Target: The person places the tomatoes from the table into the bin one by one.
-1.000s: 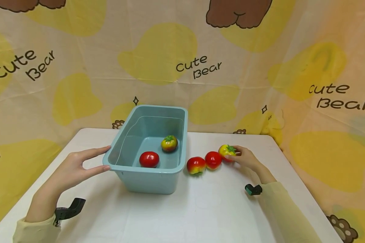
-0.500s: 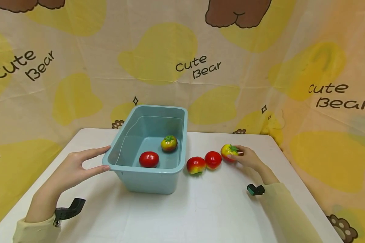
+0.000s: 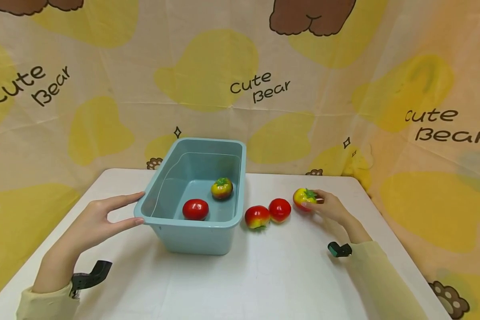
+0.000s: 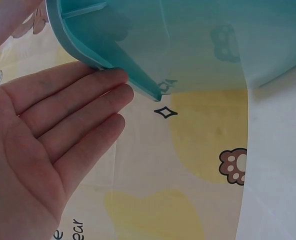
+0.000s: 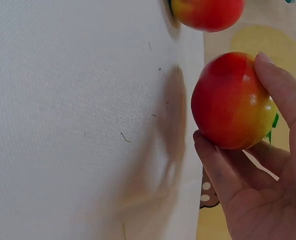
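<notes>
In the head view my left hand (image 3: 94, 223) reaches to the near left corner of a light blue plastic tub (image 3: 192, 223). Its fingers are straight; in the left wrist view the fingertips (image 4: 119, 76) touch the underside of the rim. At the right, my right hand (image 3: 333, 209) holds a glossy red-and-yellow tomato (image 3: 302, 198) with a green leafy top between thumb and fingers. The right wrist view shows that tomato (image 5: 228, 105) close over the white tabletop. Inside the tub lie a red tomato (image 3: 195, 210) and a yellow-green one (image 3: 222, 189).
Between the tub and my right hand, two more tomatoes sit side by side, a red-yellow one (image 3: 258, 217) and a red one (image 3: 280, 210). The white table (image 3: 244, 284) ends at a patterned cloth backdrop (image 3: 208, 80) behind. Black wrist cameras (image 3: 91, 278) are worn on both arms.
My right hand has shifted slightly right with the yellow-and-red tomato, opening a gap between it and the red tomato. My left hand and the tub have stayed put.
</notes>
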`<state>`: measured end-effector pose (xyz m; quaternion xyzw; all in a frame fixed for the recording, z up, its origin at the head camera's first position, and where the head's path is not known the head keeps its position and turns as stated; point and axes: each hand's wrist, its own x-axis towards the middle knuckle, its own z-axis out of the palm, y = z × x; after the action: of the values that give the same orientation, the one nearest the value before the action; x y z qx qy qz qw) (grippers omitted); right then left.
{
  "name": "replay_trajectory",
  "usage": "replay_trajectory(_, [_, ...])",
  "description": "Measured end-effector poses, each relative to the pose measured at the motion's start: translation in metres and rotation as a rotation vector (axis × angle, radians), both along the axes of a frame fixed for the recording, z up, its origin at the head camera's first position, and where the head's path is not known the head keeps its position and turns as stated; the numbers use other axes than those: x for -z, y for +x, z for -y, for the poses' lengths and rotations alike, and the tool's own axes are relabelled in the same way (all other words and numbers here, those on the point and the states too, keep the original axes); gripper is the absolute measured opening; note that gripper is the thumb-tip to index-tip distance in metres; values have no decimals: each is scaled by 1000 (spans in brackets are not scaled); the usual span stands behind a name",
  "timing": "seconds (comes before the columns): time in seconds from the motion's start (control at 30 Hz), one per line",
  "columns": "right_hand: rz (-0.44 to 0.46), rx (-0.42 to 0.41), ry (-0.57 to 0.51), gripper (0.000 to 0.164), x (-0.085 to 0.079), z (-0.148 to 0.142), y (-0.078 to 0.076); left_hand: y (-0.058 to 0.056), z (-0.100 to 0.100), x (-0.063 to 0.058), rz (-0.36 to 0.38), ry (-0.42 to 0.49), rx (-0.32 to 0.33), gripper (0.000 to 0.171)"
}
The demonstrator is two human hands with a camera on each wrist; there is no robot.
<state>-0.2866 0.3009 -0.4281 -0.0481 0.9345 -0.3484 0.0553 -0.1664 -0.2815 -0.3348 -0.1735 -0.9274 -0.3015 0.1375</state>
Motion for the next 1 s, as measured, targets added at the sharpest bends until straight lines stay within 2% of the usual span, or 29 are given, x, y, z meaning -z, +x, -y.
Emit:
replay_trajectory(0.47, [-56, -21, -10, 76, -11, -4, 3, 0, 0, -4, 25, -8, -3, 55])
replay_trajectory(0.73, [-79, -25, -15, 75, -14, -3, 7, 0, 1, -4, 40, -62, 10, 56])
replay_trajectory(1.0, [-101, -38, -45, 71, -21, 1, 11, 1, 0, -5, 25, -24, 1, 55])
